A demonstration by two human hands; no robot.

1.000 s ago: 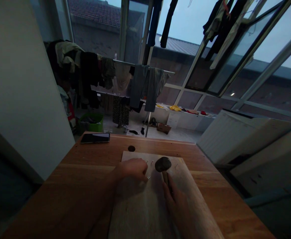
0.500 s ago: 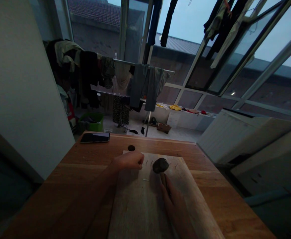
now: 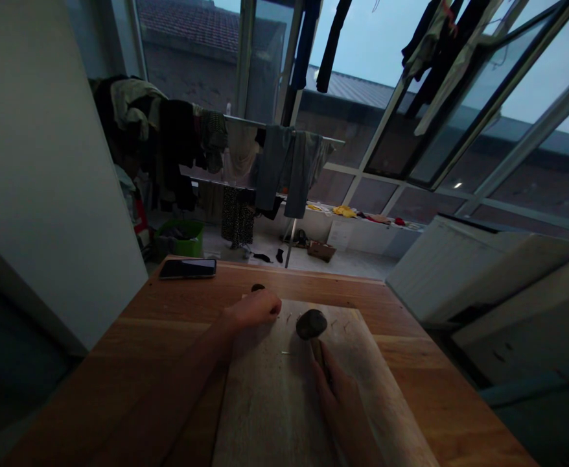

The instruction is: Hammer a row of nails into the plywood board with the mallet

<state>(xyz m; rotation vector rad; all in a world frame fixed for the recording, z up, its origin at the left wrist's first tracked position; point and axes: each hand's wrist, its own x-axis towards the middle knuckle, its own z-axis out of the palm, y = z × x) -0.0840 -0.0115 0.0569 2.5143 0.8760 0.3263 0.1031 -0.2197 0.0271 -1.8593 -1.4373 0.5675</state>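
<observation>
My right hand (image 3: 340, 389) is wrapped round the handle of a hammer with a dark, rounded head (image 3: 312, 324). The head is over the far part of a pale wooden board (image 3: 269, 402). At the board's far left corner, my left hand (image 3: 258, 308) is closed, fingertips pinched together; what they hold, if anything, is too small to make out. Several thin nails stand in a row along the far side, among them one nail (image 3: 289, 316) beside my left fingers and a tilted nail (image 3: 345, 326) right of the hammer. A loose nail (image 3: 287, 353) lies flat nearer me.
The board rests on a brown wooden table (image 3: 168, 337). A phone (image 3: 188, 268) lies at its far left edge. A small dark round object (image 3: 258, 287) is partly hidden behind my left hand. Beyond are a laundry rack (image 3: 245, 121) and a green basket (image 3: 190, 239).
The hammer head has shifted slightly left. My left hand has moved up a little and now covers more of the dark round object. The view has shifted slightly.
</observation>
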